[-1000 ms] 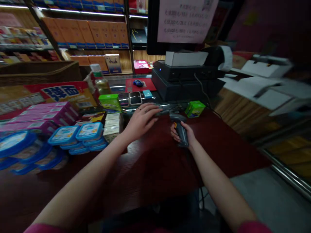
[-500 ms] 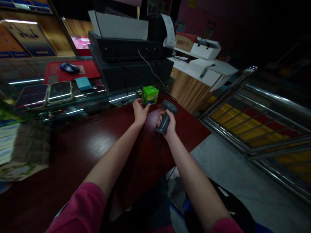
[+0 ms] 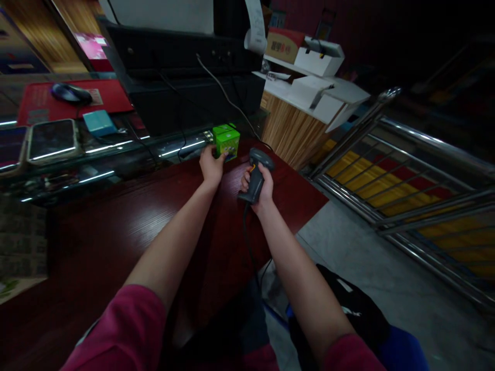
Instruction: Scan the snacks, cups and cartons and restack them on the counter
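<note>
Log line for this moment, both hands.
left hand: touching green box | right hand: gripping barcode scanner, aimed toward box | surface: red-brown counter

I hold a dark grey scanner (image 3: 256, 175) in my right hand (image 3: 259, 191). Its head points up and away from me, and a dark cord hangs down from its handle. My left hand (image 3: 211, 166) touches a small bright green box (image 3: 227, 141). The box stands upright at the far edge of the dark red counter (image 3: 127, 221), just beside the scanner.
</note>
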`<state>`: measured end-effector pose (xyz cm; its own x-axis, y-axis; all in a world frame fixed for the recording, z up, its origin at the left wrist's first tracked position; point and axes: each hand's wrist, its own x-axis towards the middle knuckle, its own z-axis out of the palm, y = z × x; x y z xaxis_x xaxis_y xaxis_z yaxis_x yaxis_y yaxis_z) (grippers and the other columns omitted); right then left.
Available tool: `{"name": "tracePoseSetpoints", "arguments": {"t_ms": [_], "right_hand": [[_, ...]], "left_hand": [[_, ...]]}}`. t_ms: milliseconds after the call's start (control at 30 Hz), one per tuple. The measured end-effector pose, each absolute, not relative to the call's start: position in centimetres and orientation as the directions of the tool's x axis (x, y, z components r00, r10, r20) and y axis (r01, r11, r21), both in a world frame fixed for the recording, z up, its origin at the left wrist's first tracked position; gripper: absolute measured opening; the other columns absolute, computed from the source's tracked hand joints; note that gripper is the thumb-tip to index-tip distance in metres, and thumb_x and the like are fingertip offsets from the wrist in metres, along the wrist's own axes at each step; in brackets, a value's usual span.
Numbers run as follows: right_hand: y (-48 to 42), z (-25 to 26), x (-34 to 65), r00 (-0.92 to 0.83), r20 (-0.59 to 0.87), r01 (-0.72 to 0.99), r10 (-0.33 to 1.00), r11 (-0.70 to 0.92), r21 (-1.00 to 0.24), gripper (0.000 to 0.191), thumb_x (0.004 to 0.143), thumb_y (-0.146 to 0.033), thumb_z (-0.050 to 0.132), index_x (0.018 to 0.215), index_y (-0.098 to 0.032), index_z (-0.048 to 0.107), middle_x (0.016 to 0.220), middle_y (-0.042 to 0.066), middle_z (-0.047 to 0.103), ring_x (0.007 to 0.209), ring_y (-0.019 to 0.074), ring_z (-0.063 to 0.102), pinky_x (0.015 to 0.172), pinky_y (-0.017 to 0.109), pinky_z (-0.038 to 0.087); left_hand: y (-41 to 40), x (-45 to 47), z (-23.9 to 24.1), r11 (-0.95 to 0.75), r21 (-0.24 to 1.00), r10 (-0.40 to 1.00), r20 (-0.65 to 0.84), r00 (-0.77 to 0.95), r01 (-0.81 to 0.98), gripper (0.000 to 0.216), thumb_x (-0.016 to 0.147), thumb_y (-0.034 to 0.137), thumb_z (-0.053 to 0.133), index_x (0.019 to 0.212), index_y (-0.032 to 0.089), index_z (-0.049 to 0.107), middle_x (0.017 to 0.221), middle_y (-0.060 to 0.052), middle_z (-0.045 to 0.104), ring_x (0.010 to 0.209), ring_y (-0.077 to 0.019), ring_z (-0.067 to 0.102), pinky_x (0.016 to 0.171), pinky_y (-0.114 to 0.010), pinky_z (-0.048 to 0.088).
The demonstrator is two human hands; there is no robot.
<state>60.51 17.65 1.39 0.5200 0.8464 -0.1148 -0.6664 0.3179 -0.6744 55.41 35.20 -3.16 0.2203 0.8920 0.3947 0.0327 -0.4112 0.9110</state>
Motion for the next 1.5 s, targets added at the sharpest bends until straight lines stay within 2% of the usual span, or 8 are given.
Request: {"name": "tracePoseSetpoints", "arguments": {"t_ms": [167,333,467,767,967,1333,1400,1500], "right_hand": [[16.6,1.9,60.2,0.39,-0.076,-0.705,0.918,0.245,-0.666,0.035,0.091,-0.053,0.059,0.084,-0.02,0.056,0.059,-0.006,0.046,0.043,0.0077,0.037,0.036,0.018,0.03],[16.8,2.0,57.7,-0.038,0.032,-0.667,0.999,-0.002,-0.745,0.037,0.086,-0.055,0.064,0.085,-0.018,0.056,0.066,-0.003,0.051,0.043,0.0082,0.036,0.029,0.017,0.027],[19.1,1.7,53.3,-0.352,0.04,-0.585,0.935,-0.187,-0.789,0.042,0.086,-0.059,0.064,0.082,-0.019,0.053,0.069,-0.002,0.052,0.042,0.0081,0.037,0.027,0.017,0.03],[21.8,1.0,45.0,-0.464,-0.004,-0.54,0.886,-0.287,-0.792,0.043,0.086,-0.06,0.063,0.086,-0.018,0.057,0.068,-0.002,0.053,0.042,0.0089,0.039,0.027,0.018,0.033],[20.6,1.5,45.6,-0.363,-0.033,-0.557,0.931,-0.245,-0.794,0.041,0.093,-0.059,0.054,0.086,-0.019,0.056,0.066,-0.002,0.051,0.042,0.0095,0.037,0.028,0.018,0.031],[20.7,1.3,45.7,-0.38,-0.076,-0.512,0.922,-0.278,-0.813,0.043,0.088,-0.061,0.059,0.083,-0.019,0.057,0.064,-0.003,0.05,0.041,0.0091,0.036,0.028,0.018,0.031],[20.6,1.4,45.7,-0.37,-0.071,-0.526,0.926,-0.272,-0.806,0.042,0.09,-0.06,0.057,0.084,-0.019,0.057,0.065,-0.003,0.051,0.041,0.0092,0.036,0.028,0.018,0.03],[20.5,1.5,45.8,-0.36,-0.05,-0.546,0.931,-0.254,-0.799,0.041,0.09,-0.059,0.057,0.086,-0.019,0.057,0.067,-0.003,0.051,0.042,0.0092,0.035,0.029,0.019,0.029]], "left_hand": [[33.9,48.4,-2.3,-0.167,0.941,0.917,0.258,0.303,-0.295,0.034,0.078,0.033,0.082,0.106,0.018,0.069,0.112,-0.009,0.075,0.107,-0.0251,0.072,0.102,-0.041,0.055],[31.1,36.0,-1.3,0.213,0.862,0.885,0.03,0.465,-0.46,0.036,0.083,0.045,0.081,0.107,0.019,0.073,0.115,-0.009,0.077,0.106,-0.0203,0.073,0.1,-0.037,0.058],[28.9,28.7,-0.8,0.316,0.791,0.896,-0.067,0.439,-0.524,0.026,0.091,0.045,0.074,0.1,0.021,0.074,0.112,-0.006,0.078,0.103,-0.0168,0.073,0.1,-0.033,0.058],[30.5,25.6,-1.1,0.09,0.777,0.993,-0.019,0.119,-0.623,0.023,0.09,0.042,0.076,0.099,0.021,0.073,0.108,-0.005,0.078,0.103,-0.0167,0.072,0.099,-0.034,0.057],[30.7,25.9,-1.5,0.029,0.769,0.996,0.033,0.085,-0.638,0.026,0.086,0.037,0.08,0.105,0.021,0.075,0.112,-0.004,0.077,0.104,-0.0163,0.072,0.101,-0.033,0.056],[30.5,26.0,-1.4,-0.02,0.787,0.996,0.068,0.054,-0.617,0.026,0.085,0.041,0.078,0.102,0.021,0.073,0.109,-0.004,0.077,0.104,-0.0182,0.072,0.099,-0.034,0.056],[30.2,25.7,-1.2,-0.043,0.826,0.997,0.068,0.023,-0.562,0.032,0.083,0.043,0.08,0.105,0.022,0.072,0.111,-0.005,0.077,0.105,-0.0192,0.072,0.098,-0.034,0.056],[29.4,24.6,0.0,-0.166,0.897,0.981,0.191,0.02,-0.409,0.045,0.078,0.045,0.084,0.114,0.022,0.069,0.117,-0.006,0.075,0.108,-0.0211,0.071,0.1,-0.035,0.056]]}}
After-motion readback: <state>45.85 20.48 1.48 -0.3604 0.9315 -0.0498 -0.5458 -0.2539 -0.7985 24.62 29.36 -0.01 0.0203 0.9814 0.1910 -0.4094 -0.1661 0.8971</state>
